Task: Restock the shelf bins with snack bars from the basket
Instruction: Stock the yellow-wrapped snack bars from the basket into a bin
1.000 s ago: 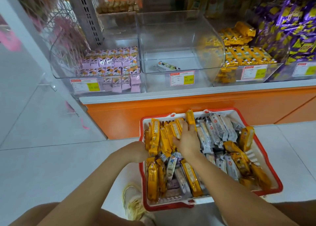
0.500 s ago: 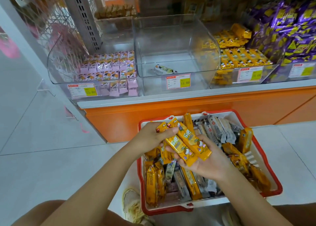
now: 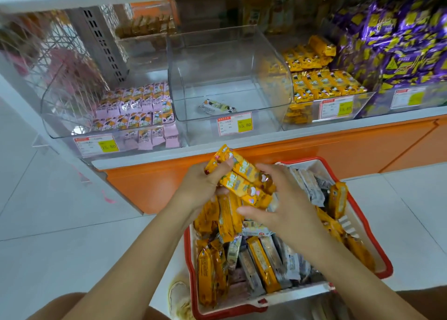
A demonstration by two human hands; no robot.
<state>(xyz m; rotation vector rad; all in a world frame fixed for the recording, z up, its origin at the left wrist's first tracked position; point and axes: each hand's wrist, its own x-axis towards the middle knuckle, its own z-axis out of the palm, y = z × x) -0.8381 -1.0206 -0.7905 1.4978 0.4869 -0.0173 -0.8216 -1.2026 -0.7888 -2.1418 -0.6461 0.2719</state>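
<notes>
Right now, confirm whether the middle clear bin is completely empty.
No, a single wrapped bar lies on the middle bin's floor.

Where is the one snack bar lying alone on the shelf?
In the head view, the lone bar lies in the middle clear bin, between the pink packs on its left and the yellow packs on its right.

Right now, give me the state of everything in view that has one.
left hand, gripping the yellow bars
right hand, gripping the same yellow bars
yellow bars, held above the basket
basket, on floor, heaped full
middle bin, nearly empty, one bar inside
left bin, partly filled with pink packs
</notes>
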